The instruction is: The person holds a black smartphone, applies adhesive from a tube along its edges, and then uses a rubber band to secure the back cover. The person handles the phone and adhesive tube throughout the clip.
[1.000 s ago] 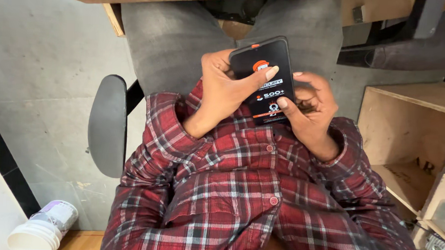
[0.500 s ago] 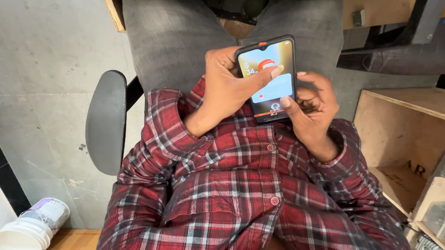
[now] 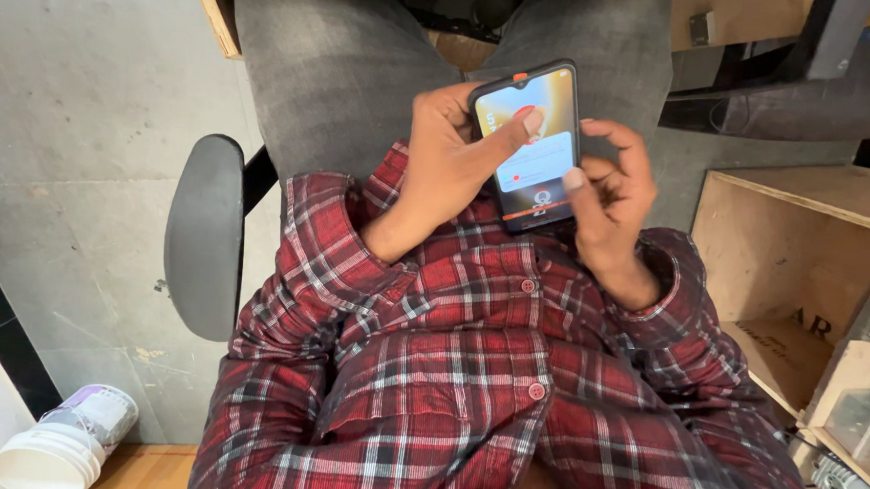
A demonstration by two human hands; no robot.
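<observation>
Grip: the left hand [image 3: 453,162] wrapped the left edge of one black, flat rectangular smartphone [image 3: 530,141], its thumb laid across the lit screen near the top; the right hand [image 3: 613,189] cupped the right edge, its thumb tip touching the lower part of the screen. Both hands were closed on the phone.
Phone position: it sat between the two hands, tilted slightly, above the lap and over the grey trousers [image 3: 345,74], with its top edge pointing away from the body.
Counts: one phone, two hands, one chair armrest, one stack of cups, one open box.
Clothing: both sleeves and the front belonged to a red, black and white checked button shirt [image 3: 449,372].
Left side: a black padded chair armrest [image 3: 204,234] stood beside the left elbow, over the grey concrete floor [image 3: 77,160]; a stack of white plastic cups [image 3: 64,443] lay on its side near the lower corner.
Right side: an open plywood box [image 3: 796,260] stood well apart from the phone.
Hidden or unclear: the fingers behind the phone were out of sight; the screen content was too small to make out; the objects at the lower right edge were cut off; the table edge along the top was only partly in view.
</observation>
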